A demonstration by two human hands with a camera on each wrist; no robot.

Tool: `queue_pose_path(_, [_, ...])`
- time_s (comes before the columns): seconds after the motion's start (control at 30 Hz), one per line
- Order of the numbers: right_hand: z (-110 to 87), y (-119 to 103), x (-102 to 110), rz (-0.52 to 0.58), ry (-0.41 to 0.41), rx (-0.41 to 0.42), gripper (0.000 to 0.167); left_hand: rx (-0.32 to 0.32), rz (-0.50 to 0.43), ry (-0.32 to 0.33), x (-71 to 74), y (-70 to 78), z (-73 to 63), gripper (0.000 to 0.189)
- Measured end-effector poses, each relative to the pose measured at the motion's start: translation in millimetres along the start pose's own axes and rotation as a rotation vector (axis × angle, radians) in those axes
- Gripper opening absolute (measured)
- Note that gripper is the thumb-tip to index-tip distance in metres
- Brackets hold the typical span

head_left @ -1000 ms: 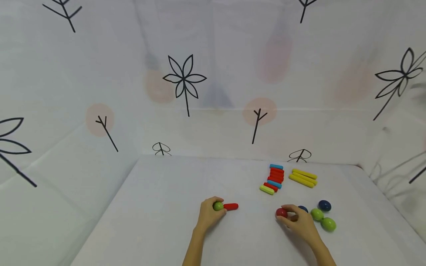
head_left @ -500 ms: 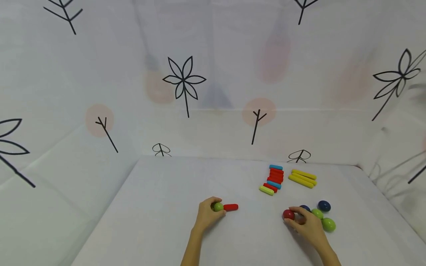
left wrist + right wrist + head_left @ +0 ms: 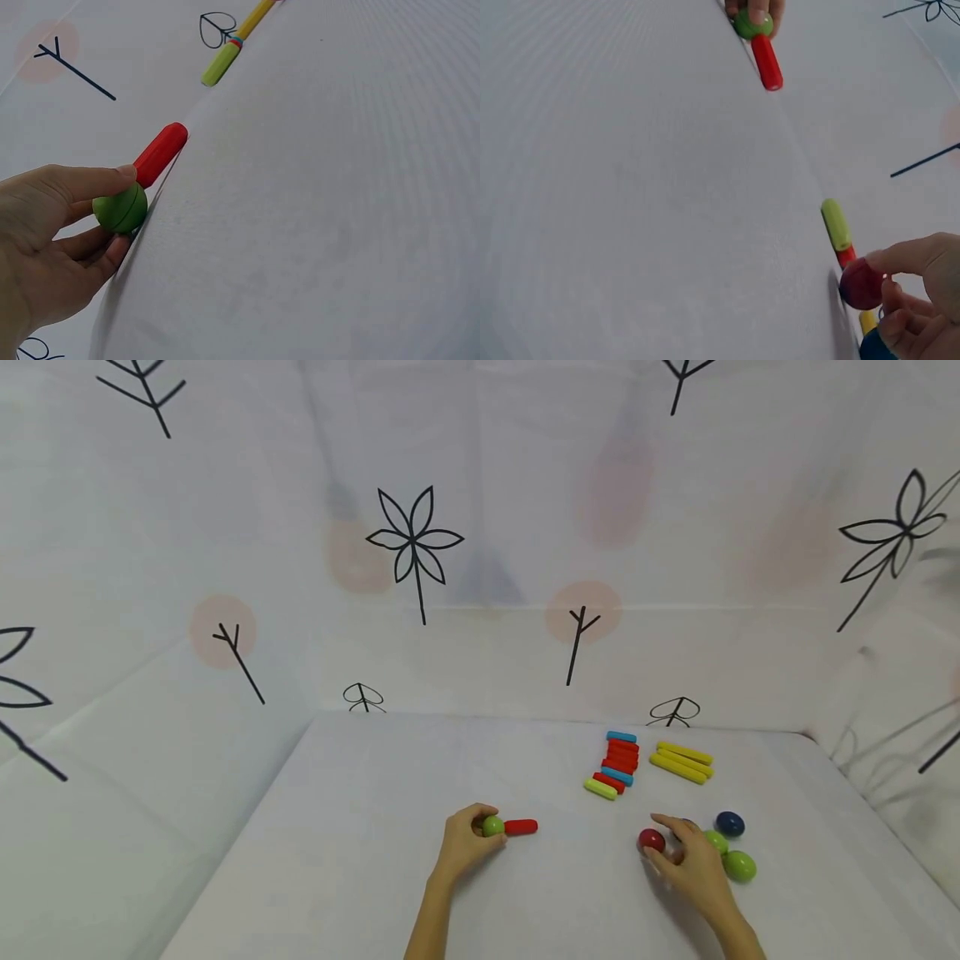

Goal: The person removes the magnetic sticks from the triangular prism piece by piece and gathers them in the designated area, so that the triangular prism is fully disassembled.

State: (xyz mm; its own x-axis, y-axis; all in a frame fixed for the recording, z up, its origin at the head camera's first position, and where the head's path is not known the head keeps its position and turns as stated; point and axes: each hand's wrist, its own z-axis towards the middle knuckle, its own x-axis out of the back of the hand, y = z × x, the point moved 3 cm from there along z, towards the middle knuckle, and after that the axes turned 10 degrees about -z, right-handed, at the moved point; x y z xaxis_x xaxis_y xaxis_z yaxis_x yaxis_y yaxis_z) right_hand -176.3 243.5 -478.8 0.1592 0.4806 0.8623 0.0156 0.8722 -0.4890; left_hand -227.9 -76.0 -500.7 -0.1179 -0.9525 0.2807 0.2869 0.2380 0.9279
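My left hand (image 3: 462, 842) pinches a green ball (image 3: 492, 826) between thumb and fingers. A seam line runs round this ball (image 3: 121, 208) in the left wrist view. The end of a short red stick (image 3: 521, 827) touches it and points right. Over a dark red ball (image 3: 652, 841) on the table, my right hand (image 3: 693, 867) has its fingers spread. The index fingertip stands apart above that ball, while the thumb is close to its lower side. Behind this hand a dark blue ball is mostly hidden.
Right of my right hand lie a dark blue ball (image 3: 730, 824) and two green balls (image 3: 740, 866). Farther back, red, blue and lime sticks (image 3: 621, 764) form a column beside several yellow sticks (image 3: 681, 764). A white patterned cloth (image 3: 487, 652) hangs behind the table.
My right hand drew the red ball to the right, then spread its fingers and lifted the index finger off it. My left hand and the green ball stay nearly still.
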Motion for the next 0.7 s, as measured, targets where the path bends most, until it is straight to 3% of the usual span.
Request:
queue_pose_path(0.17, [4.0,-14.9,-4.6,0.011,0.161,0.057,0.045,-0.003,0.002,0.001,0.0,0.5,-0.1,0.032])
queue_pose_path(0.3, [10.2,-32.8,-14.3,0.113,0.233,0.119,0.041,-0.009,0.006,0.001,-0.9,0.8,-0.4,0.031])
queue_pose_path(0.4, [17.2,-47.5,-27.8,0.21,0.191,0.167,0.04,-0.01,0.002,0.0,-0.7,0.4,-0.6,0.031])
queue_pose_path(0.53, [26.5,-66.4,-49.1,0.307,0.066,0.199,0.043,-0.009,-0.008,0.004,-0.3,-0.7,-0.1,0.031])
queue_pose_path(0.7, [33.3,-85.4,-68.9,0.34,-0.043,0.23,0.045,0.002,-0.008,0.007,-0.6,-2.3,0.7,0.032])
